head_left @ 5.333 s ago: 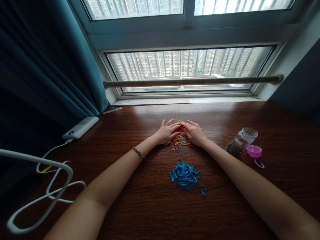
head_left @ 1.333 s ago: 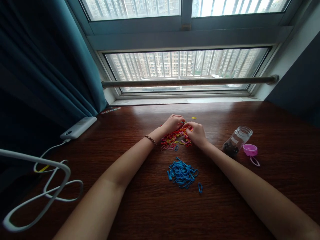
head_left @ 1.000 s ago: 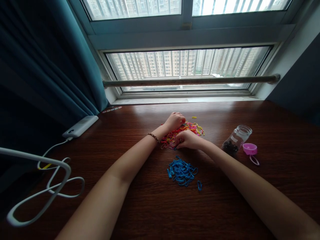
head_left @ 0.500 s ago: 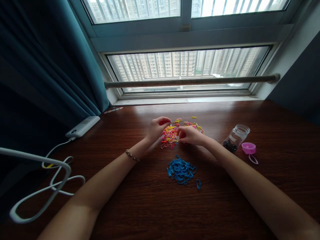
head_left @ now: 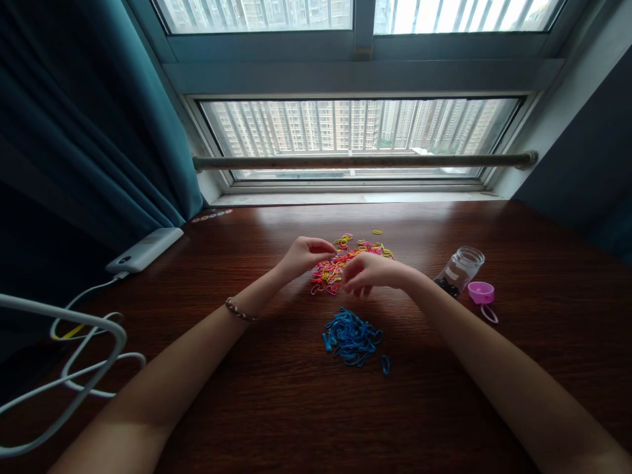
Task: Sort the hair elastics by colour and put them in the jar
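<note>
A loose pile of pink, red and yellow rubber bands (head_left: 330,271) lies on the brown table. At the pile's left edge, my left hand (head_left: 307,253) has its thumb and fingers pressed together; anything between them is too small to name. My right hand (head_left: 368,271) hovers at the pile's near right side, palm down with fingers curled, covering part of it. What its fingertips hold, if anything, is hidden. Nearer to me sits a separate heap of blue rubber bands (head_left: 351,337), and one single blue band (head_left: 385,364) rests just right of it.
A clear jar (head_left: 460,268) with dark things inside stands right, beside my right forearm. Next to it lies a pink lid (head_left: 481,292) with a loop. At left are a white power bank (head_left: 145,250) and a looping white cable (head_left: 111,336). A window is behind.
My right hand has shifted slightly toward me, off the pile's middle, its fingers now pointing down. My left hand stays by the pile. The whole view has moved a little.
</note>
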Demonstrator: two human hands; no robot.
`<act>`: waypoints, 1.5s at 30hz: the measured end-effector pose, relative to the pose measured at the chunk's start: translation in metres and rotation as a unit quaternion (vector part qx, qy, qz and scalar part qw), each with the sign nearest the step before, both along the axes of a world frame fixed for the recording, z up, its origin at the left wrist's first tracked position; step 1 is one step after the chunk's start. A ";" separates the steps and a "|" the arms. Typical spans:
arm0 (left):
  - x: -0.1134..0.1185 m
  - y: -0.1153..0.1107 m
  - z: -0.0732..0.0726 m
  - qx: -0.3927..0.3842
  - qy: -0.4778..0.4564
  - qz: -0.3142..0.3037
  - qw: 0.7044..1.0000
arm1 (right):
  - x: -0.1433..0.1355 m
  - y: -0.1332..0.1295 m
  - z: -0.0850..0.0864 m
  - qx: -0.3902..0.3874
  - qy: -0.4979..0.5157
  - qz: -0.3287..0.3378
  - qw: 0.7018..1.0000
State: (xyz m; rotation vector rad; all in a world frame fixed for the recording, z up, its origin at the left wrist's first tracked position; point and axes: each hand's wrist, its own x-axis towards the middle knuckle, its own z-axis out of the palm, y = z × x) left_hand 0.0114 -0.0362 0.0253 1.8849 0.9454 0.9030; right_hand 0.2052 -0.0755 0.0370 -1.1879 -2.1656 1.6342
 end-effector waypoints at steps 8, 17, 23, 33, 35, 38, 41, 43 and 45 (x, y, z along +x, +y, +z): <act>0.015 -0.030 0.007 0.009 0.171 -0.253 0.952 | 0.032 0.042 -0.049 0.423 -0.124 -0.390 0.808; 0.020 -0.036 0.006 0.017 0.176 -0.312 0.934 | 0.031 0.047 -0.067 0.387 -0.149 -0.374 0.829; 0.009 -0.015 -0.004 0.081 0.156 -0.155 0.972 | 0.034 0.048 -0.066 0.395 -0.135 -0.367 0.831; -0.010 0.016 -0.039 0.246 0.091 0.142 0.954 | 0.028 0.043 -0.056 0.320 0.108 -0.404 0.850; -0.010 0.016 -0.041 0.257 0.094 0.149 0.950 | 0.027 0.043 -0.054 0.283 0.154 -0.396 0.860; -0.009 0.015 -0.041 0.268 0.097 0.138 0.949 | 0.027 0.043 -0.052 0.281 0.175 -0.404 0.853; -0.008 0.012 -0.040 0.276 0.104 0.121 0.948 | 0.031 0.044 -0.053 0.339 0.076 -0.448 0.824; -0.007 0.011 -0.039 0.281 0.111 0.114 0.946 | 0.035 0.044 -0.056 0.366 -0.025 -0.458 0.810; -0.007 0.011 -0.039 0.284 0.117 0.112 0.945 | 0.039 0.046 -0.061 0.371 -0.099 -0.446 0.809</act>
